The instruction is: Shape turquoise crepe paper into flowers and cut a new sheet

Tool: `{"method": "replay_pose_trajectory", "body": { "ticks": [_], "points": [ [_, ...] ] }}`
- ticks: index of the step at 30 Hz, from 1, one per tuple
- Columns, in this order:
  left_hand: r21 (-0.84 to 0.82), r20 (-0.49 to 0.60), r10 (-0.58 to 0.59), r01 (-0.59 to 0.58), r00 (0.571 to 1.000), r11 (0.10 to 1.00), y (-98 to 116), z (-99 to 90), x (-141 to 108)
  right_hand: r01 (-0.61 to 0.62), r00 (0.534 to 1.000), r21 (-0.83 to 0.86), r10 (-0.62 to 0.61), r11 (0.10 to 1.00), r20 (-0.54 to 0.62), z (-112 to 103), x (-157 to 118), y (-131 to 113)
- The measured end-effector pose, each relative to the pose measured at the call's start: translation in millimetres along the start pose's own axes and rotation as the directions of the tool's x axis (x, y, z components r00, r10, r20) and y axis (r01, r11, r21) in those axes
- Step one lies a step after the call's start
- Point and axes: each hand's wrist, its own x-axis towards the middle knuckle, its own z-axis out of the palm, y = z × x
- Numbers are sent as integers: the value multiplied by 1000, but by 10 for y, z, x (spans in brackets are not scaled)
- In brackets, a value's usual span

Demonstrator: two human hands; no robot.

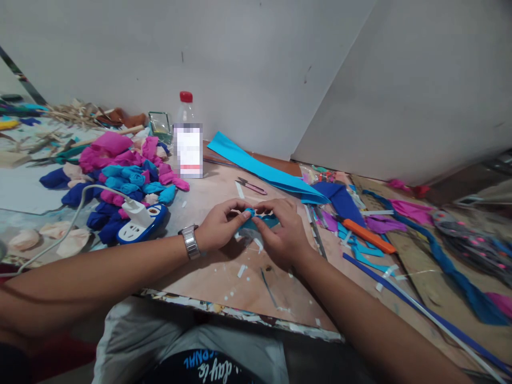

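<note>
A small piece of light blue material (267,220) is held between both hands, above the middle of the table. My left hand (224,224), with a metal watch on its wrist, pinches the rolled end between thumb and fingers. My right hand (282,229) grips the same piece from the other side, thumb and index finger close to the left fingertips. Pink-handled thread snips (253,186) lie just beyond the hands. Farther back, a long folded light blue strip (260,168) stretches along the wall side.
A pile of pink and blue rolled pieces (128,173) and a blue-and-white power strip (142,226) are at left. A bottle (186,112) with a phone (189,152) stands behind. An orange cutter (368,234) and scraps lie right.
</note>
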Motion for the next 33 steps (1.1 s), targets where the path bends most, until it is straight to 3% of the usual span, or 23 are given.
{"method": "replay_pose_trajectory", "body": {
  "ticks": [4, 33],
  "points": [
    [10, -25, 10, -9, 1000, 1000, 33, -2, 3, 6, 1000, -1, -6, 1000, -18, -15, 18, -1],
    [-12, 82, 62, -61, 995, 998, -11, -6, 3, 18, 999, -13, -18, 1000, -34, 0, 20, 27]
  ]
}}
